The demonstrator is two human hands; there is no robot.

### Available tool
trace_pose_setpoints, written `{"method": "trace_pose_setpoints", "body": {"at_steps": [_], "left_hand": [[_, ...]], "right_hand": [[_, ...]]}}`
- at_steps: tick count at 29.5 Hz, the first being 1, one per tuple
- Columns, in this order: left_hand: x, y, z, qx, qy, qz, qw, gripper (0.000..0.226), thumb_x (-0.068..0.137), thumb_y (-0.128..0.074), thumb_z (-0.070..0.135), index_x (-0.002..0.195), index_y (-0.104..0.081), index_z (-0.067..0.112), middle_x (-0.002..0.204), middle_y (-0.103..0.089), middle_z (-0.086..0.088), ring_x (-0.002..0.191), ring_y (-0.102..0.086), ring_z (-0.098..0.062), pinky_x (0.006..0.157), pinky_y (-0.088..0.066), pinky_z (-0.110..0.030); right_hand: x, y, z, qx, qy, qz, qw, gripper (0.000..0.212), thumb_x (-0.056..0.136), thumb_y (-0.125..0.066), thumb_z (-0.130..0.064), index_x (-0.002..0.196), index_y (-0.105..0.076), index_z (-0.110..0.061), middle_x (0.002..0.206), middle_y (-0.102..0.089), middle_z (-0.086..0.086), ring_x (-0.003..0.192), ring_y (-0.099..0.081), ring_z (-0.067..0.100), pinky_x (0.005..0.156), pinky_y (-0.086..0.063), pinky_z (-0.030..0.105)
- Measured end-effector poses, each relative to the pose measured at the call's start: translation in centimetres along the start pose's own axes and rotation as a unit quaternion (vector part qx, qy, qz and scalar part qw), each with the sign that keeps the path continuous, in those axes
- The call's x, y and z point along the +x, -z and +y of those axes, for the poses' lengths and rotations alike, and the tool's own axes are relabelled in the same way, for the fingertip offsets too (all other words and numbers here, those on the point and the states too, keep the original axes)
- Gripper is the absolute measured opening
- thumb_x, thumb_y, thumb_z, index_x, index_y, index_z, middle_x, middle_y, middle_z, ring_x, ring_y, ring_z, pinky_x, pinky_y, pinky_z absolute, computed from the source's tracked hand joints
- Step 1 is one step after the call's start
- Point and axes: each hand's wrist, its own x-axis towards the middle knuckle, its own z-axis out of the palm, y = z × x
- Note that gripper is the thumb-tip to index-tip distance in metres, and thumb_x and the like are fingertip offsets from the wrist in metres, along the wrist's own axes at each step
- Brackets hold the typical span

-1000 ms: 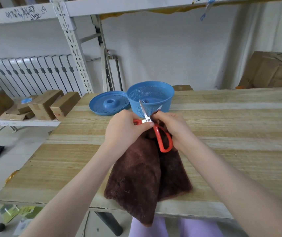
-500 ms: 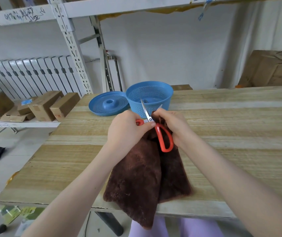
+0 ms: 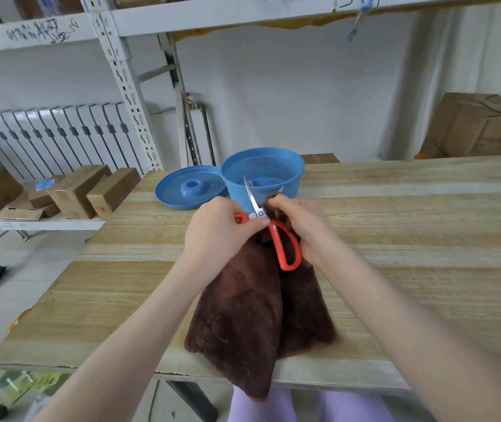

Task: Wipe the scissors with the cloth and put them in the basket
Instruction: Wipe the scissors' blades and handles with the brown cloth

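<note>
Brown plush cloth drapes over the wooden table's near edge. Our right hand pinches its top round one blade of the scissors. Our left hand grips them just before the blue basket, whose lid lies beside it. Our fingers hide most of one handle loop, and the wrapped blade barely shows.

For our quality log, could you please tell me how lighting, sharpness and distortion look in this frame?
Head view: soft, even light, no strong glare or hard shadows; scissors, cloth, left hand, right hand sharp; wide-angle distortion slants the shelf upright.
</note>
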Motion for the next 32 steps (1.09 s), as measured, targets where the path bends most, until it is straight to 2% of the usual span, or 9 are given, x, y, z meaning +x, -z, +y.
{"method": "trace_pose_setpoints", "body": {"at_steps": [5,8,14,17,20,22,24,28,32], "left_hand": [[-0.4,-0.3,0.1,-0.014,-0.009,-0.008,1.000,0.058,0.077,-0.074,0.048,0.046,-0.033,0.021,0.036,-0.037,0.009,0.044,-0.041,-0.005,0.041,-0.021,-0.023],[-0.4,-0.4,0.0,-0.017,-0.019,0.001,1.000,0.059,0.076,-0.074,0.050,0.045,-0.032,0.021,0.035,-0.036,0.010,0.043,-0.041,-0.005,0.041,-0.029,-0.021],[0.1,0.0,-0.2,-0.035,-0.029,-0.006,0.999,0.060,0.075,-0.077,0.042,0.043,-0.030,0.023,0.036,-0.038,0.013,0.042,-0.040,-0.004,0.045,-0.032,-0.015],[0.0,0.2,-0.7,-0.056,0.002,-0.046,0.997,0.058,0.073,-0.077,0.047,0.043,-0.036,0.020,0.031,-0.038,0.009,0.033,-0.036,-0.007,0.037,-0.028,-0.016],[-0.1,0.5,-0.9,-0.077,0.028,-0.085,0.993,0.056,0.072,-0.075,0.053,0.046,-0.045,0.014,0.030,-0.044,0.003,0.029,-0.038,-0.006,0.034,-0.029,-0.012],[-0.2,0.6,-0.8,-0.082,0.031,-0.086,0.992,0.057,0.072,-0.074,0.056,0.049,-0.046,0.012,0.031,-0.044,0.002,0.028,-0.037,-0.006,0.035,-0.029,-0.013],[-0.1,0.8,-0.6,-0.082,0.027,-0.075,0.993,0.057,0.073,-0.073,0.057,0.049,-0.045,0.013,0.030,-0.042,0.004,0.028,-0.037,-0.006,0.035,-0.030,-0.014],[-0.3,0.4,-0.2,-0.064,0.012,-0.043,0.997,0.057,0.073,-0.075,0.053,0.047,-0.038,0.018,0.033,-0.035,0.007,0.035,-0.036,-0.009,0.042,-0.027,-0.023],[-0.5,-0.2,0.1,-0.055,-0.006,-0.024,0.998,0.055,0.076,-0.075,0.048,0.050,-0.039,0.015,0.036,-0.032,0.006,0.040,-0.036,-0.009,0.044,-0.028,-0.024]], "right_hand": [[-0.1,0.2,0.7,-0.013,-0.003,-0.009,1.000,0.012,0.080,-0.070,-0.011,0.076,-0.067,0.000,0.052,-0.058,0.007,0.042,-0.055,0.013,0.043,-0.045,0.020],[0.4,0.4,0.4,0.002,0.007,0.015,1.000,0.013,0.079,-0.071,-0.014,0.080,-0.070,-0.001,0.065,-0.060,0.012,0.051,-0.057,0.016,0.049,-0.049,0.023],[0.0,0.1,1.0,-0.069,0.015,-0.055,0.996,0.026,0.071,-0.070,-0.027,0.083,-0.070,-0.004,0.070,-0.059,0.010,0.066,-0.055,0.015,0.066,-0.043,0.026],[-0.1,0.9,0.7,-0.142,0.046,-0.089,0.985,0.023,0.081,-0.068,-0.018,0.061,-0.064,-0.008,0.055,-0.053,-0.001,0.052,-0.046,0.006,0.054,-0.036,0.018],[-0.5,1.8,0.3,-0.185,0.073,-0.100,0.975,0.027,0.068,-0.066,-0.023,0.063,-0.064,0.004,0.052,-0.047,0.000,0.047,-0.039,0.006,0.046,-0.030,0.016],[-0.5,2.6,0.0,-0.176,0.067,-0.096,0.977,0.021,0.068,-0.066,-0.022,0.056,-0.059,-0.006,0.050,-0.045,-0.002,0.046,-0.038,0.006,0.047,-0.030,0.018],[-0.2,3.2,0.2,-0.121,0.054,-0.092,0.987,0.031,0.079,-0.067,-0.014,0.050,-0.059,-0.015,0.050,-0.052,-0.003,0.048,-0.046,0.007,0.053,-0.036,0.022],[-0.1,2.2,1.1,-0.075,0.043,-0.104,0.991,0.045,0.094,-0.055,-0.011,0.056,-0.076,-0.022,0.062,-0.070,-0.003,0.058,-0.066,0.006,0.058,-0.050,0.020],[-0.4,1.3,0.9,-0.033,0.056,-0.113,0.992,0.045,0.093,-0.048,-0.004,0.060,-0.076,-0.018,0.063,-0.068,-0.002,0.060,-0.063,0.006,0.057,-0.049,0.018]]}}
